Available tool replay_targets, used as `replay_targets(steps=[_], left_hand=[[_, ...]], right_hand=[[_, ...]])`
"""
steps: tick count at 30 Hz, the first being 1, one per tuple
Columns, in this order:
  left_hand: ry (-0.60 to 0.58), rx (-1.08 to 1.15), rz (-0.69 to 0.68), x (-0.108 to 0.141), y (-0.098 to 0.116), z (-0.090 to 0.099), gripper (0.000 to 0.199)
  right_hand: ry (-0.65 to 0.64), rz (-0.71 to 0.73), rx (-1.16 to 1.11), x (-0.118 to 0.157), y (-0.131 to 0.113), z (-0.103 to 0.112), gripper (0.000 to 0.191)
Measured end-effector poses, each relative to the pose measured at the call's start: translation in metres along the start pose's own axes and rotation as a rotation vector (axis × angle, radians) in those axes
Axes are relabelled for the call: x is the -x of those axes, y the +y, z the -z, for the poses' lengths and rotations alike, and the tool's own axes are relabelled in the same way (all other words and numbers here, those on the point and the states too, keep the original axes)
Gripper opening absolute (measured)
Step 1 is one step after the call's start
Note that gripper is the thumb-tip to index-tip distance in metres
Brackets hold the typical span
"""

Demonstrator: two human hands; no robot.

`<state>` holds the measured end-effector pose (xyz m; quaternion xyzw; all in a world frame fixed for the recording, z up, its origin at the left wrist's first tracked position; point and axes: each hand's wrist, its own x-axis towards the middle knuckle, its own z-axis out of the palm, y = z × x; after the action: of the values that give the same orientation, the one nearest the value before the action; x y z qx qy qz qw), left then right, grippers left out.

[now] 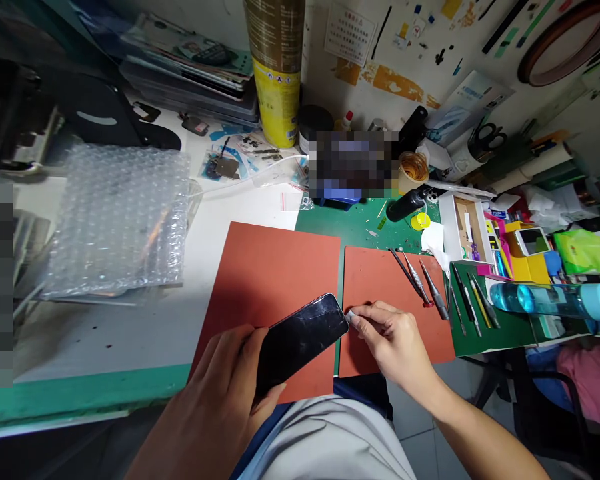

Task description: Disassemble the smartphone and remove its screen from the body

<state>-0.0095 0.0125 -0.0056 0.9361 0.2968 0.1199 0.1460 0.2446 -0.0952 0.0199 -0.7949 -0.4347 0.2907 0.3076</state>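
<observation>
Diagonally, the phone (pixel 305 337) is held over the left red-brown mat (pixel 280 267), with its dark screen faced upward and its long axis run from the lower left to the upper right. The near end is gripped by the left hand (pixel 230 387), whose fingers are wrapped along one long side while the thumb is set against the other. The far end is directed toward the right hand (pixel 393 337), which is positioned just beyond it and is therefore the nearer hand to that short edge. A small pale piece (pixel 351 316) is pinched between the thumb and index finger of the right hand, at the corner of the phone; its identity cannot be told, nor can firm contact with the edge be confirmed. The gap between the left mat and the right red-brown mat (pixel 375 280) is spanned by this working point. Hand tools (pixel 434 290) are laid at the far right of the right mat, and bubble wrap (pixel 117 220) is placed on the tabletop (pixel 203 247) at the left
</observation>
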Motion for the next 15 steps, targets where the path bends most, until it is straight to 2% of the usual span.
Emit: replay_targets(steps=[5, 9, 11, 15], left_hand=[[-0.087, -0.138, -0.125, 0.006, -0.004, -0.001, 0.038], [-0.121, -0.235, -0.218, 0.011, -0.008, -0.002, 0.061], [-0.105, -0.215, -0.215, 0.01, -0.008, -0.002, 0.062], [-0.019, -0.042, -0.033, 0.0, 0.0, 0.001, 0.035]], right_hand=[[-0.043, -0.12, -0.132, -0.004, 0.006, 0.001, 0.023], [-0.055, -0.14, -0.154, -0.006, 0.009, 0.001, 0.023], [-0.037, -0.081, -0.098, -0.004, 0.008, 0.0, 0.023], [0.063, 0.146, 0.158, 0.008, 0.0, -0.006, 0.029]])
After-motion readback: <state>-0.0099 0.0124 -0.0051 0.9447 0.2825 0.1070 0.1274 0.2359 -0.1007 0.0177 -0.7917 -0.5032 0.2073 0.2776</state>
